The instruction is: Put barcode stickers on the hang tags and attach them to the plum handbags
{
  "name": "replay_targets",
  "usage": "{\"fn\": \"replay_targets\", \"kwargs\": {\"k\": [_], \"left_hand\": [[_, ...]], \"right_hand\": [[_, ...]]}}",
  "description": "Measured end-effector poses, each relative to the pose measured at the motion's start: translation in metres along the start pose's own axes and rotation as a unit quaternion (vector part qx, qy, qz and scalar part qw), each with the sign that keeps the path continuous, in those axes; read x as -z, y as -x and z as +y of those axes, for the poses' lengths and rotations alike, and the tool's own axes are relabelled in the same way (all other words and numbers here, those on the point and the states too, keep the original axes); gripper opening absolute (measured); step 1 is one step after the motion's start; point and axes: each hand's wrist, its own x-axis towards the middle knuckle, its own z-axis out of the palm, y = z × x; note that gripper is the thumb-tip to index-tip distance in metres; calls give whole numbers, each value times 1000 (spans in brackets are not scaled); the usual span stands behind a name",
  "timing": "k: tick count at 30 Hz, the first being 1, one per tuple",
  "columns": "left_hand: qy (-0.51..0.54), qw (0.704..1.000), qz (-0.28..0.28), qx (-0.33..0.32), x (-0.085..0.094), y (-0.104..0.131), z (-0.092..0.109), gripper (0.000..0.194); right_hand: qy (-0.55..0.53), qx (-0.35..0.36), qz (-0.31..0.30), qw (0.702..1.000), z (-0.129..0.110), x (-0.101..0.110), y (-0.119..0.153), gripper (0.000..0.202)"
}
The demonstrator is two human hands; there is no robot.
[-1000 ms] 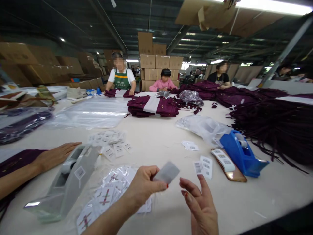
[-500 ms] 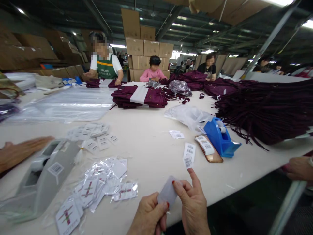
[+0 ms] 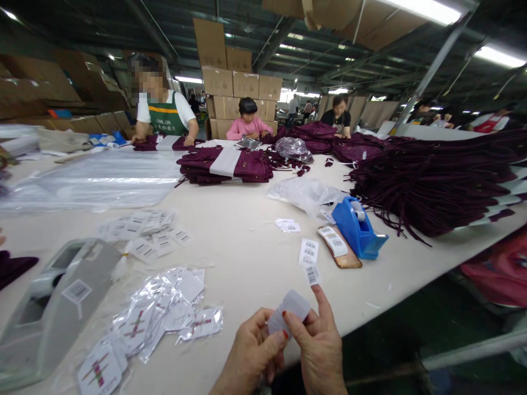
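My left hand (image 3: 252,351) pinches a small pale tag (image 3: 295,303), possibly in a plastic sleeve, by its lower edge. The thumb and fingers of my right hand (image 3: 320,345) are closed on the same tag from the right. On the tip of my raised right index finger is a small barcode sticker (image 3: 312,274). Just beyond it lies a strip of barcode stickers (image 3: 308,251) on the table. Left of my hands, printed tags in clear sleeves (image 3: 164,312) lie in a loose heap. Whether the held tag carries print is not visible.
A grey tape dispenser (image 3: 61,296) stands at left, near loose barcode labels (image 3: 142,225). A phone (image 3: 349,259) with stickers rests beside a blue tape dispenser (image 3: 357,227). Folded maroon garments (image 3: 255,164) and a big maroon pile (image 3: 424,181) lie farther off. Co-workers stand across the table.
The view has turned slightly right. Both hands keep hold of the tag, which is now tilted more to the right. The other person's hand at far left has mostly left the view.
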Motion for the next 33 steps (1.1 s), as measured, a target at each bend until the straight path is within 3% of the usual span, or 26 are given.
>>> {"fn": "replay_targets", "kwargs": {"k": [6,11,17,26,33], "left_hand": [[56,996,67,23,-5,-2,-7,59],[12,995,93,19,2,5,-6,54],[-18,997,74,31,8,9,-7,51],[-75,993,68,61,19,15,-6,50],[-172,984,51,2,36,10,-10,52]], "right_hand": [[44,34,-18,998,10,8,4,96],[113,37,-68,991,-6,25,-7,85],[136,21,-92,986,-19,26,-18,84],[104,37,-40,993,-11,32,-27,85],[113,55,-30,992,-13,36,-36,87]]}}
